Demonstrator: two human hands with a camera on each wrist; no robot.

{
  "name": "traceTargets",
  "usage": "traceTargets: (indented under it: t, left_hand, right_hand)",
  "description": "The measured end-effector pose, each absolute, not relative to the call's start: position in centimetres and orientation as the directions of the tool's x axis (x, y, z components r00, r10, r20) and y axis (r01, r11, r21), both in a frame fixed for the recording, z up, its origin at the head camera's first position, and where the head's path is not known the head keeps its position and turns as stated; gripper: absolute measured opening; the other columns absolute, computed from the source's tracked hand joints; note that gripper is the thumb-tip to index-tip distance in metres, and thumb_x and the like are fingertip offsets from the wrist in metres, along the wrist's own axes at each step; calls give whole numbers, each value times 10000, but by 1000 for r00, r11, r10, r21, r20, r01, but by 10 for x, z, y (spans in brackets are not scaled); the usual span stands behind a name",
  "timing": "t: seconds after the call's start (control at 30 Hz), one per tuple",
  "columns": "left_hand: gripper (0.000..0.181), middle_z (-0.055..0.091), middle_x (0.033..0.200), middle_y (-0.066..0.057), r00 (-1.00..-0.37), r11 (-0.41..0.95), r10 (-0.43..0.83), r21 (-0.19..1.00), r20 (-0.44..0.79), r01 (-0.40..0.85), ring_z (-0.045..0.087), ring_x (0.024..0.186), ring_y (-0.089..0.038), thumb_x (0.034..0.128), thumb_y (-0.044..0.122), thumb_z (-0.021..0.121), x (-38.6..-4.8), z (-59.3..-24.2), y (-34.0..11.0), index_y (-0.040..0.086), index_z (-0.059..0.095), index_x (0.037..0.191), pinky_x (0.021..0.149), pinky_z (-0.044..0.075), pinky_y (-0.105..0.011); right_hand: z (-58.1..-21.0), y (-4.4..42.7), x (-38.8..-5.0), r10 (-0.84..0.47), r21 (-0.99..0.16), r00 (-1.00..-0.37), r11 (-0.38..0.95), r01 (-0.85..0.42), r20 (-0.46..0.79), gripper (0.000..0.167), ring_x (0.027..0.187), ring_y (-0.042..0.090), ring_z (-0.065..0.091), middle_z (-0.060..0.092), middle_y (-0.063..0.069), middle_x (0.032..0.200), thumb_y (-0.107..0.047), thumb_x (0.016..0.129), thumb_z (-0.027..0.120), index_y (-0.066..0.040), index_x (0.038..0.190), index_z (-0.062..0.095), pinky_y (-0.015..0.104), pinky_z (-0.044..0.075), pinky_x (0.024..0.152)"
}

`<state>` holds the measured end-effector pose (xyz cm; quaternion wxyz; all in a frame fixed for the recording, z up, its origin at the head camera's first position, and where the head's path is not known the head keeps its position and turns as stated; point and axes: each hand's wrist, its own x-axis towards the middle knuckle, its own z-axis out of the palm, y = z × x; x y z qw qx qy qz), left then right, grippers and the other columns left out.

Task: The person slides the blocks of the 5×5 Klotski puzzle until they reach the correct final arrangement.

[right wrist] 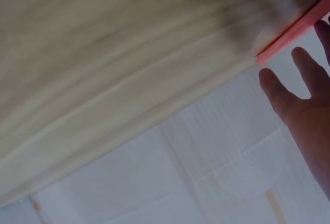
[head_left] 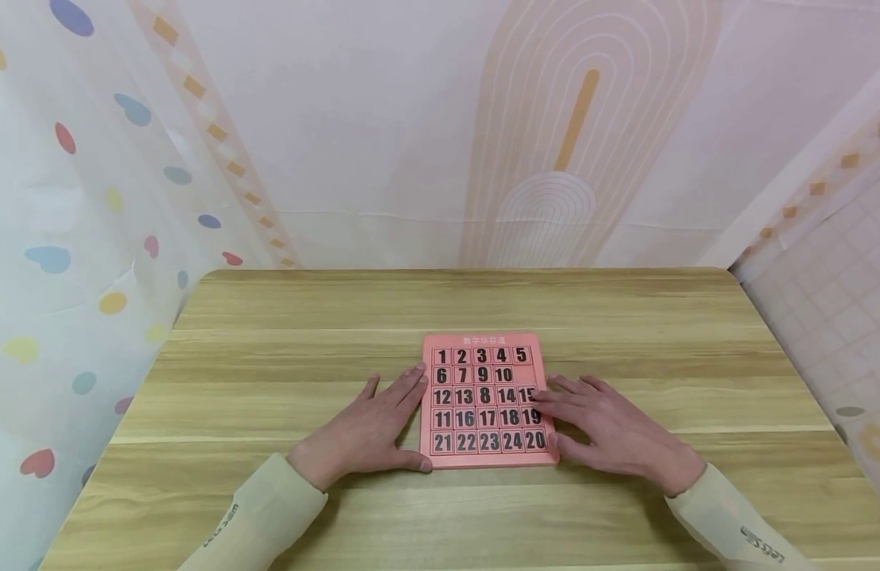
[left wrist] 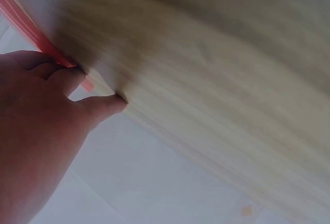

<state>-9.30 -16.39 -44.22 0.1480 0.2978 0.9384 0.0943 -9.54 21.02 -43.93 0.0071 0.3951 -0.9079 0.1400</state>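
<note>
A pink number slide puzzle (head_left: 483, 461) lies flat on the wooden table, its numbered tiles in five rows. The vacant slot is in the second row at the right end, beside the 10 tile (head_left: 503, 375). My left hand (head_left: 361, 436) rests along the puzzle's left edge, fingers extended, thumb at the lower left corner. On the other side my right hand (head_left: 614, 428) reaches over the right edge; a fingertip touches the 15 tile (head_left: 526, 394), and the thumb lies by the lower right edge. Both wrist views show only the pink board's side (left wrist: 31, 30).
The wooden table (head_left: 304, 357) extends around the puzzle to both sides and behind it. A pale patterned curtain (head_left: 383, 143) hangs past the table's far edge, and more patterned cloth (head_left: 62, 341) stands along the left side.
</note>
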Motion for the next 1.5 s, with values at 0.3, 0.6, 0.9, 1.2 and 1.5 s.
traceTargets:
  t: [0.3,0.6,0.9,1.2,1.5]
  left_hand:
    - [1214,118,1721,-146,-784,809,581,258,-220,527,184,1574,-302,815,805,640,-92,-442,-165,-12,249,1624,1232,151,-647]
    - [1218,100,1722,-135,-783,811,580,242,-222,532,166,1579,-287,815,812,634,-92,-441,-165,0,232,1629,1235,150,-637]
    - [1207,118,1721,-143,-783,809,582,258,-220,529,175,1577,-297,820,794,649,-94,-441,-166,-15,250,1622,1235,151,-641]
    - [1212,108,1722,-142,-783,808,583,256,-217,531,179,1577,-296,820,807,632,-93,-441,-167,-16,247,1623,1235,153,-641]
    - [1209,109,1723,-141,-783,810,581,259,-224,527,176,1577,-298,822,798,643,-94,-440,-167,-16,246,1623,1236,150,-640]
  right_hand:
    - [-431,180,-114,-734,-239,-677,647,-724,65,592,1485,330,400,496,41,1576,-488,1030,557,-139,1508,559,624,304,1192]
    - [-436,172,-117,-735,-241,-676,648,-723,51,638,1484,327,404,501,70,1569,-506,1020,557,-123,1530,526,642,303,1186]
    - [-436,181,-116,-711,-274,-703,671,-689,26,632,1493,327,386,488,49,1579,-515,1030,551,-129,1531,527,639,269,1203]
    - [-437,186,-118,-706,-257,-706,674,-693,52,606,1481,336,405,531,46,1546,-528,1023,568,-142,1489,576,649,261,1203]
    - [-436,193,-119,-693,-266,-716,678,-685,79,554,1461,349,434,590,47,1488,-494,1017,588,-153,1452,614,665,272,1190]
